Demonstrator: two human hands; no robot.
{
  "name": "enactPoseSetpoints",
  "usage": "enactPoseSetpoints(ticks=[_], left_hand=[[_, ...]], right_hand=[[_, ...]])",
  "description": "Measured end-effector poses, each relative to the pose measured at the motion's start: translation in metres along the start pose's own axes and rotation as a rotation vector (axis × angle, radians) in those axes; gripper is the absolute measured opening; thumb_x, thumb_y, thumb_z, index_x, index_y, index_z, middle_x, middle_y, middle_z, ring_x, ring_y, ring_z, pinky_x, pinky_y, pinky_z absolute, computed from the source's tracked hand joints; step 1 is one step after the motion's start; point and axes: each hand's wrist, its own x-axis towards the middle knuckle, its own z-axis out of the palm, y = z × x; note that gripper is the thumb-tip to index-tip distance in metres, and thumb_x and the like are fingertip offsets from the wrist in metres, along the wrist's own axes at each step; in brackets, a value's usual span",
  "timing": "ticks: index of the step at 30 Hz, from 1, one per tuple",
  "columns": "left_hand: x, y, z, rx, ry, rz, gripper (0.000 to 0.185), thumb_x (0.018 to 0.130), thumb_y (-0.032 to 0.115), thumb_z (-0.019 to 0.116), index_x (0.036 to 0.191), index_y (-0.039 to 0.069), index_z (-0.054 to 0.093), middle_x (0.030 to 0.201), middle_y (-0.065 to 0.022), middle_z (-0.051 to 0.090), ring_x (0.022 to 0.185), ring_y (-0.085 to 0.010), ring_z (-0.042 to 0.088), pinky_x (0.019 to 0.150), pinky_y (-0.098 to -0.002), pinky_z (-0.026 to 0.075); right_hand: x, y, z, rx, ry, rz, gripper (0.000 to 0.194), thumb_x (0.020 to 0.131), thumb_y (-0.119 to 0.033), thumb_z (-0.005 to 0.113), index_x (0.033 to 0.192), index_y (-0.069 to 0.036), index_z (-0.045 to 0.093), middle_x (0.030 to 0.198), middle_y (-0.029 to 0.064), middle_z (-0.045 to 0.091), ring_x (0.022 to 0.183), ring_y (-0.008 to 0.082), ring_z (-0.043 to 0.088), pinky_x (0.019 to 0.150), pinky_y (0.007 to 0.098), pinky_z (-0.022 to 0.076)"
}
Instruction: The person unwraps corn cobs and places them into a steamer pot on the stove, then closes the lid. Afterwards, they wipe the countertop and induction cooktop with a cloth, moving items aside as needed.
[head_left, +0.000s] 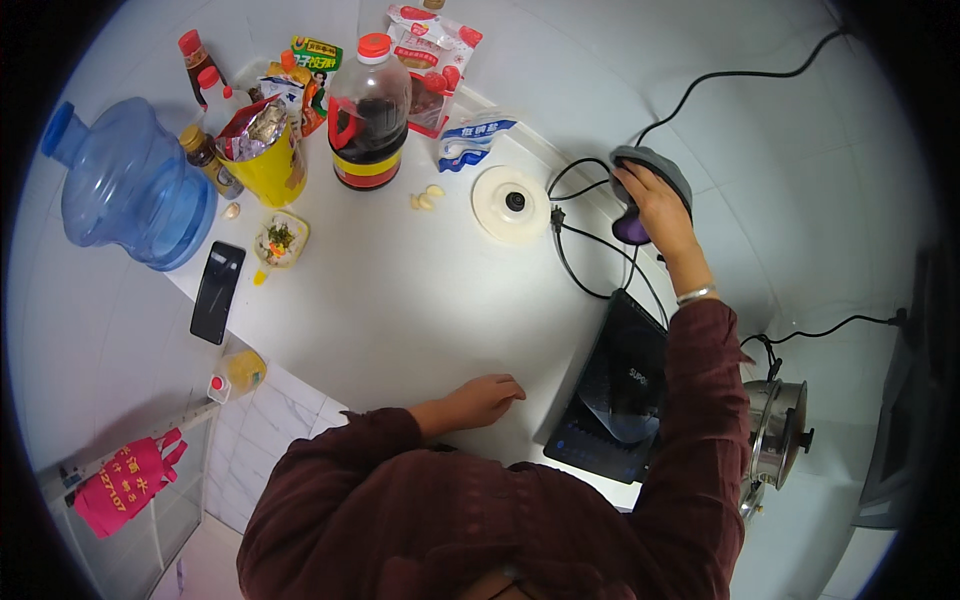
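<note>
My right hand (656, 206) is at the back right by the wall, its fingers over a grey and purple soft-looking item (679, 176). What this item is, I cannot tell. Black power cords (577, 281) loop beside it. Resting over the white countertop (405, 315) near its front edge, my left hand (484, 401) has its fingers curled together and nothing visible in them. To its right lies a black Supor induction cooktop (615, 397), partly covered by my right sleeve. A cream round kettle base (491, 214) with a black centre connector sits left of the cords.
Garlic cloves (426, 201) lie near a large dark-liquid bottle (371, 112) and a salt bag (474, 140). Further left are a yellow tub (274, 176), a cup of chopped seasonings (277, 244), a phone (217, 292) and a blue water jug (135, 187). A steel pot (772, 435) stands right.
</note>
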Motion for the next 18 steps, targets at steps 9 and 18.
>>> enactPoseSetpoints(ticks=[9, 18], left_hand=[[-0.040, -0.016, -0.090, 0.036, 0.087, -0.081, 0.026, 0.081, -0.006, 0.054, 0.104, 0.002, 0.061, 0.096, -0.0149, 0.062, 0.090, -0.0333, 0.060, 0.080, -0.0425, 0.049], [-0.039, -0.014, -0.089, 0.070, 0.097, -0.008, 0.028, 0.079, -0.006, 0.060, 0.106, 0.001, 0.060, 0.098, -0.0155, 0.063, 0.091, -0.0339, 0.061, 0.078, -0.0400, 0.052]], right_hand=[[0.115, 0.020, 0.081, -0.121, -0.154, -0.031, 0.049, 0.086, 0.000, 0.047, 0.134, -0.007, 0.048, 0.137, 0.0107, 0.050, 0.118, 0.0269, 0.055, 0.098, 0.0331, 0.0452], [0.168, 0.008, 0.126, -0.082, -0.287, -0.095, 0.059, 0.091, -0.003, 0.042, 0.147, -0.015, 0.033, 0.147, 0.0059, 0.041, 0.122, 0.0264, 0.052, 0.102, 0.0332, 0.0440]])
